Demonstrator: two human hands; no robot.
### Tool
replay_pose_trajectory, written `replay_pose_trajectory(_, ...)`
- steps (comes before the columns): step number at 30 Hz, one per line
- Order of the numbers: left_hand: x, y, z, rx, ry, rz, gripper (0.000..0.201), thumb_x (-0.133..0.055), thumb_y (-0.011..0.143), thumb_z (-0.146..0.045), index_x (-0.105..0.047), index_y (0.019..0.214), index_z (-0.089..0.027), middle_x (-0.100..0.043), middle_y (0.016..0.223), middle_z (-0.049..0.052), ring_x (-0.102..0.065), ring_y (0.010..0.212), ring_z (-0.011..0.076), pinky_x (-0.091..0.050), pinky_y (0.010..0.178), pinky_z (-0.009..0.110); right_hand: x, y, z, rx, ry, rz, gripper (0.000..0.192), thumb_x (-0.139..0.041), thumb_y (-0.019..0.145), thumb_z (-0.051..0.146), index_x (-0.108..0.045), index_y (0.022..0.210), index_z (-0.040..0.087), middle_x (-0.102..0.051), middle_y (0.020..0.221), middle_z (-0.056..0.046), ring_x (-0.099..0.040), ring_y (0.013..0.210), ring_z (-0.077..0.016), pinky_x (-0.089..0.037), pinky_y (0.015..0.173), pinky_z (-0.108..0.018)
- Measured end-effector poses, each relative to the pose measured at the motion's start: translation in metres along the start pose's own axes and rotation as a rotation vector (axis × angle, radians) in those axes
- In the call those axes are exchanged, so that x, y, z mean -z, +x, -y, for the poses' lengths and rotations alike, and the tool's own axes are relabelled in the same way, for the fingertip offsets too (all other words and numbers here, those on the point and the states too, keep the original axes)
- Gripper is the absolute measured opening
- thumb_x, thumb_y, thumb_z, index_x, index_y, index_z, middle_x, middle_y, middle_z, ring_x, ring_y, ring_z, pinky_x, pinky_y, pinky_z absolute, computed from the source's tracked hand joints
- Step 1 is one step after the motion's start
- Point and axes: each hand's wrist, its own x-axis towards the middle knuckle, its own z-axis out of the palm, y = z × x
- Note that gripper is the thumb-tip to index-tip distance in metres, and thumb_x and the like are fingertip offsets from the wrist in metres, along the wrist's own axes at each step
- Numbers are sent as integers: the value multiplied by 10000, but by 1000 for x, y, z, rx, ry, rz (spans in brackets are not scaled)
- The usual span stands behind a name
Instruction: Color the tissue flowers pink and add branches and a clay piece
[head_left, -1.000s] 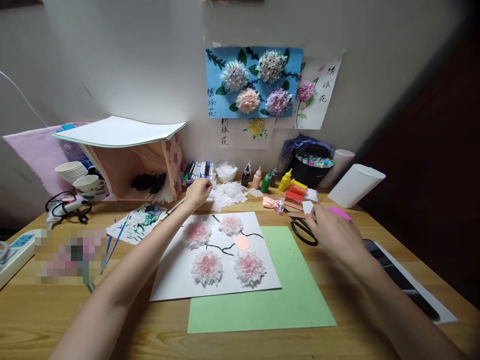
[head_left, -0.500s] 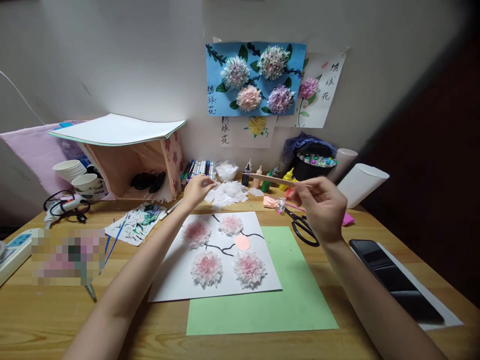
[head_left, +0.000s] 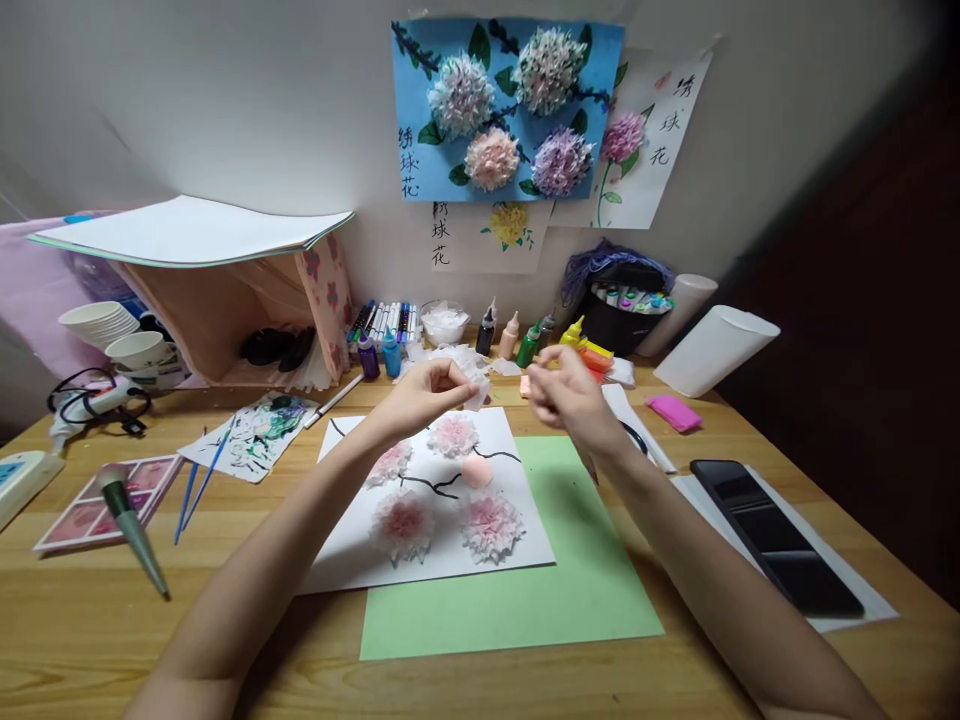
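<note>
Since half a second ago both my hands have come together over the white sheet (head_left: 360, 560), and the stick my right hand held up no longer shows.

Nearest me lies the green paper (head_left: 525, 610), its edge tucked under the white sheet, which carries four pink tissue flowers (head_left: 401, 522) on a drawn black branch and one bare pink disc (head_left: 475, 470). Above the sheet my left hand (head_left: 420, 395) pinches a small white tissue square (head_left: 474, 383) between thumb and fingertips, fingers closed on it. My right hand (head_left: 564, 392) hovers just beside it, fingers curled loosely; I cannot tell whether it holds anything.

I judge the step as shaping a tissue piece for the fifth flower. The next move calls for bringing both hands onto the square to crumple or fold it, then setting it on the disc.

Farther off, a phone (head_left: 772, 535) lies to the right, a palette (head_left: 90, 500) to the left, and paint bottles (head_left: 529, 345) and markers (head_left: 386, 322) line the wall. On the wall, the blue poster (head_left: 592, 110) reads 绣球花 in dark characters, and the same words repeat on the papers beside and below it.
</note>
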Motion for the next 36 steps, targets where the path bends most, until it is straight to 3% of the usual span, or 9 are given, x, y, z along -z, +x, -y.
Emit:
replay_pose_trajectory(3,-4,-3,-1,-8,12,-17,233,-634,751,-318,-482,669,-163,-590,639,-7,-545,635,91,-420,637,240,-14,-7,-8,-109,-90,136,334,-607,812,445,-432,1001,232,-307,490,132,-254,382,-51,-171,386,-182)
replay_pose_trajectory(7,-8,-6,-3,-19,11,17,242,-639,752,-336,-498,677,-154,-566,624,-15,-514,604,83,-406,610,234,-24,-11,-6,-44,-165,101,287,-632,791,451,-522,828,188,-374,534,89,-286,441,-53,-192,424,-210)
replay_pose_trajectory(11,-8,-7,-3,22,7,48,270,-648,747,-390,-554,781,-139,-607,715,16,-524,642,96,-402,612,241,-21,-12,0,0,-235,77,300,-649,769,460,-546,765,179,-399,579,64,-299,489,-64,-199,452,-224)
replay_pose_trajectory(18,2,-7,5,93,23,194,370,-605,782,-440,-637,1025,-164,-602,858,28,-502,710,96,-380,608,223,-7,-12,7,-89,-348,199,287,-648,775,445,-544,740,180,-301,511,93,-239,448,-53,-156,446,-224)
replay_pose_trajectory(22,1,-8,3,72,114,253,314,-596,777,-429,-673,890,-146,-613,771,25,-502,682,104,-389,607,229,-3,-14,1,-131,-366,216,291,-637,784,456,-532,759,185,-305,502,99,-235,430,-48,-144,431,-217)
replay_pose_trajectory(26,-6,-7,11,126,168,202,239,-631,732,-370,-667,775,-138,-632,698,19,-528,648,109,-401,592,227,-5,-20,-11,-243,-362,233,276,-622,792,438,-552,799,170,-296,491,105,-253,430,-50,-151,427,-211)
replay_pose_trajectory(28,-10,-4,22,146,224,197,219,-630,721,-343,-673,758,-131,-650,692,27,-541,635,114,-402,583,229,-5,-19,-16,-309,-354,223,267,-609,801,393,-590,898,145,-340,500,97,-271,431,-53,-159,423,-212)
replay_pose_trajectory(32,-18,3,48,159,354,208,184,-611,719,-292,-687,736,-126,-700,724,56,-588,659,145,-424,620,248,5,-10,-21,-362,-220,62,420,-508,840,353,-538,1164,87,-577,645,8,-266,394,-52,-179,402,-231)
replay_pose_trajectory(36,-25,7,66,182,648,165,151,-578,718,-219,-707,749,-145,-719,772,61,-614,703,175,-414,624,257,15,-3,-22,-205,-176,2,428,-447,862,447,-626,1063,114,-669,832,-87,-489,586,-112,-373,545,-254)
